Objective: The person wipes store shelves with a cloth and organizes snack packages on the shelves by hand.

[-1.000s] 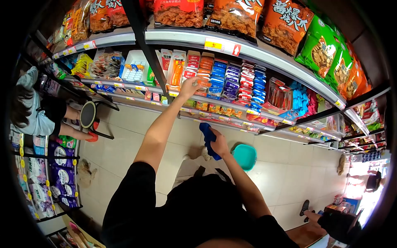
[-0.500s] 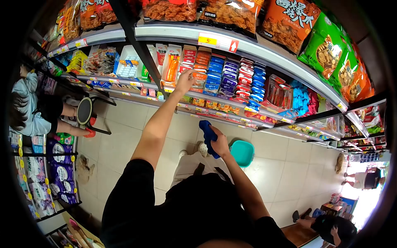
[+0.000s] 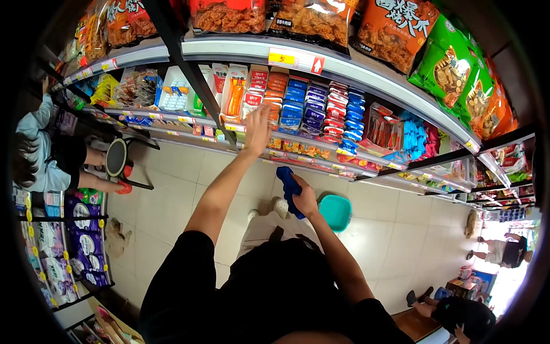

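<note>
My left hand (image 3: 259,131) reaches up to the snack shelf, its fingers stretched out and nothing visible in them. It is in front of the red packets (image 3: 254,98) and the orange packets (image 3: 276,86), which stand in stacked rows. Whether the fingertips touch a packet I cannot tell. Blue packets (image 3: 293,103) and purple packets (image 3: 314,109) fill the rows to the right. Low in front of my body, my right hand (image 3: 305,200) is closed around a bunched dark blue cloth (image 3: 289,182).
A teal basin (image 3: 335,212) stands on the tiled floor (image 3: 378,241). Large snack bags (image 3: 312,23) line the upper shelf. A person (image 3: 37,137) is at the left by a stool (image 3: 117,157). Other people are at the right. A cat (image 3: 117,237) lies on the floor at left.
My left hand has drawn slightly down and back from the orange packets, and its fingers have straightened. My right hand with the blue cloth has stayed in place.
</note>
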Demonstrator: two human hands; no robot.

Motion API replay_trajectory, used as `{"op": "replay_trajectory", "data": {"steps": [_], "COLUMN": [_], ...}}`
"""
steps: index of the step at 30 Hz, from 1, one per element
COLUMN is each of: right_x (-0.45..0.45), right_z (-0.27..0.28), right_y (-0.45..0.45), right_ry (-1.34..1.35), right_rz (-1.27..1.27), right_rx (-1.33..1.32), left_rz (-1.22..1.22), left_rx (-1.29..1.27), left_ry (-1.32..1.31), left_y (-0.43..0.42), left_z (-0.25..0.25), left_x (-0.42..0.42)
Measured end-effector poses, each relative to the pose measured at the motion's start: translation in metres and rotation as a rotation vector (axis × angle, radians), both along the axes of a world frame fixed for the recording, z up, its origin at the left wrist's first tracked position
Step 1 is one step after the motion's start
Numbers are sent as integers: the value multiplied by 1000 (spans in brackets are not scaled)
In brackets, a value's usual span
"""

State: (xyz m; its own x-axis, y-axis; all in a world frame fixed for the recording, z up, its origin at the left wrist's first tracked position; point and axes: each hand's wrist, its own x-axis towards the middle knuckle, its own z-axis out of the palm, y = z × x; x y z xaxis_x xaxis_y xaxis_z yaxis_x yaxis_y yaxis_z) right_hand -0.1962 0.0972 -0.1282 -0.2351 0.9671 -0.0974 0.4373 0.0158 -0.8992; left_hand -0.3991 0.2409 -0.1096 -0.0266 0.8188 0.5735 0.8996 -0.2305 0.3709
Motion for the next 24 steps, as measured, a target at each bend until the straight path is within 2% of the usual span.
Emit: {"op": "replay_trajectory", "data": {"steps": [2, 4, 6, 7, 9, 10, 12, 13, 16, 17, 18, 20, 22, 24], "right_x": [1, 3, 6, 8, 14, 19, 30, 34, 49, 56, 55, 45, 24, 4], "right_z": [-2, -4, -4, -4, -4, -1, 9, 16, 34, 15, 22, 64, 118, 148], "right_y": [3, 4, 5, 4, 4, 3, 1, 0, 0, 8, 13, 29, 37, 48], "right_ry": [39, 74, 61, 63, 80, 85, 151, 156, 107, 133, 135, 19, 29, -173], "right_rz": [-8, -12, -32, -34, -47, -53, -85, -89, -142, -165, -166, -222, -198, -99], "right_rx": [-26, -56, -66, -65, -30, -28, -97, -92, 29, 1, 5, 383, 492, 641], "left_rz": [-298, -263, -211, -213, -284, -291, -290, -331, -342, -370, -372, -380, -408, -501], "left_rx": [-50, -15, -353, -352, -290, -290, -466, -321, -387, -426, -423, -538, -571, -796], "left_ry": [32, 15, 47, 49, -265, -259, -443, -414, -470, -559, -557, -642, -561, -786], "left_y": [2, 13, 22, 22, 24, 23, 24, 24, 23, 32, 31, 29, 28, 20], "left_z": [-4, -8, -5, -2, 10, 22, 42, 49, 65, 50, 51, 55, 58, 69], "left_x": [15, 21, 22, 22, 21, 20, 16, 14, 9, 4, 3, 0, -1, 7]}}
